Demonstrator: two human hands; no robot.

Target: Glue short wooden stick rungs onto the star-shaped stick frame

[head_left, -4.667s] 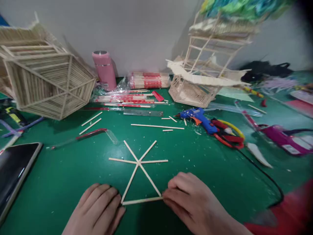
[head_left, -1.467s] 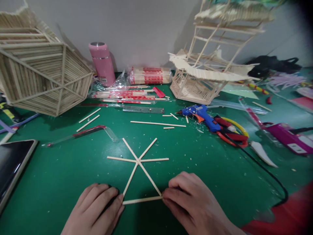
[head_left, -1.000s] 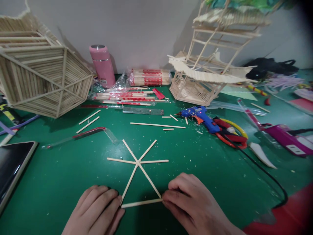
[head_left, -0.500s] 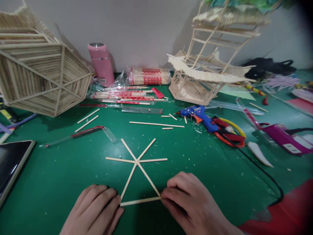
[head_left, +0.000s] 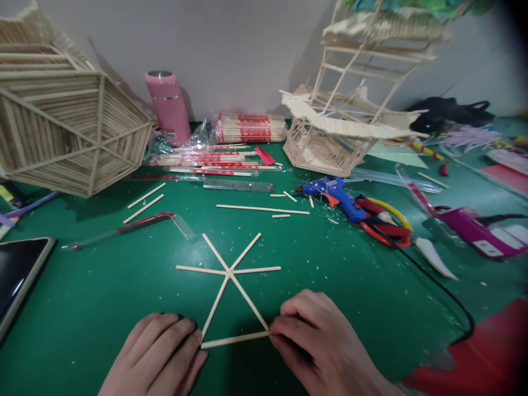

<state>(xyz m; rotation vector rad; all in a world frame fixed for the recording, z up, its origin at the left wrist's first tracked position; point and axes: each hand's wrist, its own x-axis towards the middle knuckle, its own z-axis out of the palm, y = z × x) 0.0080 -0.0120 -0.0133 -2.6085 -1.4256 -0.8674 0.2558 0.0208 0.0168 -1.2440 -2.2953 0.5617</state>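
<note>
Crosspiece stick (head_left: 235,340) lies flat on green worktop (head_left: 103,286), bridging two spokes of stick star (head_left: 229,271); left hand (head_left: 159,357) and right hand (head_left: 325,344) pinch its ends, pressing joints together.

Open green mat (head_left: 103,286) left of the star (head_left: 229,272); glue gun (head_left: 334,195) and cord (head_left: 437,286) crowd the right; sticks (head_left: 264,209) lie beyond.

A green cutting-mat-covered desk (head_left: 103,297), speckled with pale wood crumbs, runs back to a plain grey-white wall (head_left: 231,49) along its far edge; soft indoor light throws blurred shadows on the wall behind the desk's far left and right corners
</note>
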